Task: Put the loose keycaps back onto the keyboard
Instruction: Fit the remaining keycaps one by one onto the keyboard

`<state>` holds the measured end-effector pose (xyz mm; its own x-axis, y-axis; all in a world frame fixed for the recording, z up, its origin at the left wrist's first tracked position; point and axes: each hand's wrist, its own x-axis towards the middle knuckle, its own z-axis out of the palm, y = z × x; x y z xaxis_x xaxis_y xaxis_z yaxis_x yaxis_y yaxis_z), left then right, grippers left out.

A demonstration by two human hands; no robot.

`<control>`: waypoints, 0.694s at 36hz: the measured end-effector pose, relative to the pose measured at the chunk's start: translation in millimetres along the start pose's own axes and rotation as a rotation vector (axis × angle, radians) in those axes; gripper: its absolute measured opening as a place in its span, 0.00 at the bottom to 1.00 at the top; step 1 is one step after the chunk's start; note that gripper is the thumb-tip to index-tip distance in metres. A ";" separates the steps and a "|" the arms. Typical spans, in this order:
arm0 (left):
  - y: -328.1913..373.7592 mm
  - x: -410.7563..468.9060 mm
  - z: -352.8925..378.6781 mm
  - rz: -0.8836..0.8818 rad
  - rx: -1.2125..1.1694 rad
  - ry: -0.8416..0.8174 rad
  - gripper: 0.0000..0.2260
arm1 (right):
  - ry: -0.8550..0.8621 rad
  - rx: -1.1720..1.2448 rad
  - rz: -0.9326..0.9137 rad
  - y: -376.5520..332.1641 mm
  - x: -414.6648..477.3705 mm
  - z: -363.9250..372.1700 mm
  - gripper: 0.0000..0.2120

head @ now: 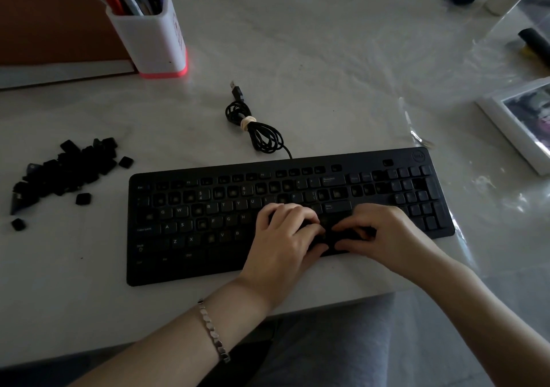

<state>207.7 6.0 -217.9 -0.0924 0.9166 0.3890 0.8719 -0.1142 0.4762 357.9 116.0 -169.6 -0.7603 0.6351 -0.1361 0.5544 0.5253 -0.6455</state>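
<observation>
Head view: black keyboard (184, 255), bare sockets (218, 192) among keys.

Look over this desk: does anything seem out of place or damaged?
Yes. The keyboard has many bare slots where keys are missing, and its loose keycaps lie heaped on the table to its left. Its cable sits coiled and unplugged behind it.
</observation>
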 end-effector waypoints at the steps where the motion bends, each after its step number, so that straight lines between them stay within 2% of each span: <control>1: -0.2 0.0 -0.3 0.000 -0.003 0.003 0.10 | 0.007 0.018 0.026 -0.9 -0.4 -0.1 0.10; 4: -1.9 -0.3 -2.1 0.011 -0.009 0.008 0.10 | 0.030 0.099 0.135 -5.8 -2.0 0.7 0.07; 7: -7.8 -1.5 -3.0 0.081 0.038 -0.004 0.10 | 0.087 0.153 0.252 -8.8 0.3 3.2 0.11; 10: -15.6 -3.2 -4.7 0.189 0.116 -0.026 0.10 | 0.102 0.225 0.393 -13.3 3.5 3.3 0.10; 16: -28.6 -10.7 -10.5 0.329 0.265 -0.111 0.13 | 0.106 0.198 0.499 -18.5 3.3 4.6 0.11; 20: -25.1 -10.4 -12.2 0.348 0.279 -0.145 0.17 | 0.122 0.156 0.536 -23.3 4.2 9.3 0.10; 25: -21.4 -4.9 -12.7 0.256 0.145 -0.135 0.13 | 0.077 0.168 0.564 -25.1 5.6 3.7 0.09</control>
<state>183.5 -0.9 -220.0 0.1953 0.9088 0.3686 0.9189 -0.3009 0.2552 338.5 104.2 -156.9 -0.3340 0.8326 -0.4419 0.7995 0.0020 -0.6006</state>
